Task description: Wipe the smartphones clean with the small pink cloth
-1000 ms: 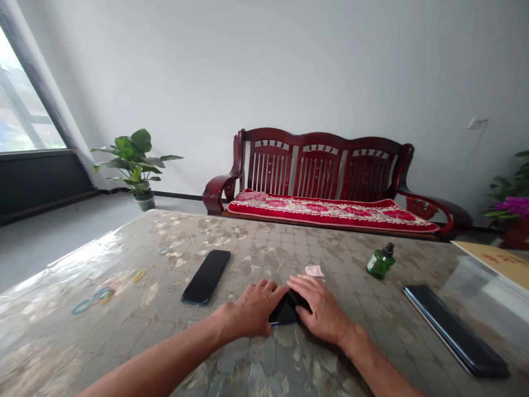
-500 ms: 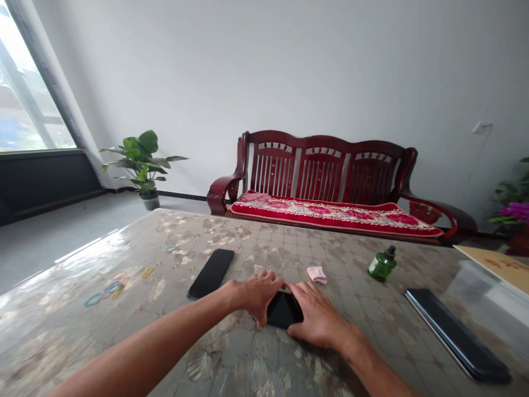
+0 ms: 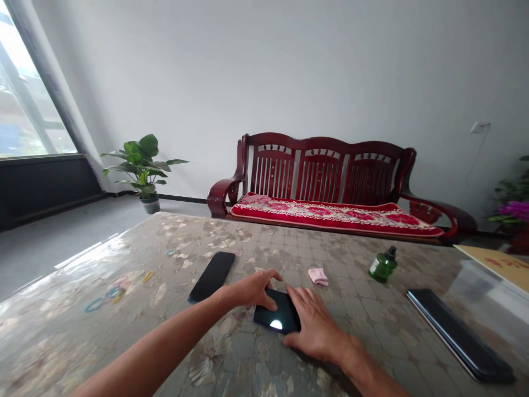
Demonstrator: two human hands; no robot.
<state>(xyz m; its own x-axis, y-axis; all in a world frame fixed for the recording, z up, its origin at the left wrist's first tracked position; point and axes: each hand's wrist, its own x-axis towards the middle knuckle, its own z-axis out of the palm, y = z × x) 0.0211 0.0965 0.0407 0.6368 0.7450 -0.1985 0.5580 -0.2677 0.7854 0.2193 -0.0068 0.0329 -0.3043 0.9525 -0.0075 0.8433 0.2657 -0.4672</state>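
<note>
A dark smartphone [image 3: 278, 314] lies between my hands, a bright reflection showing on its screen. My right hand [image 3: 316, 322] grips its right end, thumb at the near edge and fingers at the far edge. Over the phone's left end is my left hand [image 3: 254, 289], thumb above or on the screen and fingers spread apart from it; whether the thumb touches I cannot tell. A second black smartphone [image 3: 212, 275] rests flat on the table, beyond my left forearm. Just past my right hand sits a small folded pink cloth [image 3: 318, 277].
On the patterned tablecloth [image 3: 165, 309] lie several coloured rubber bands [image 3: 94, 304] at left. A green pump bottle [image 3: 383, 266], a long dark case [image 3: 458, 333] and a clear plastic box [image 3: 487, 292] stand at right. A red wooden bench [image 3: 322, 165] is behind the table.
My left hand has loosened from the phone's left end, its fingers opening and its thumb moving over the screen. More of the screen shows, now with a bright reflection. The right hand keeps its grip.
</note>
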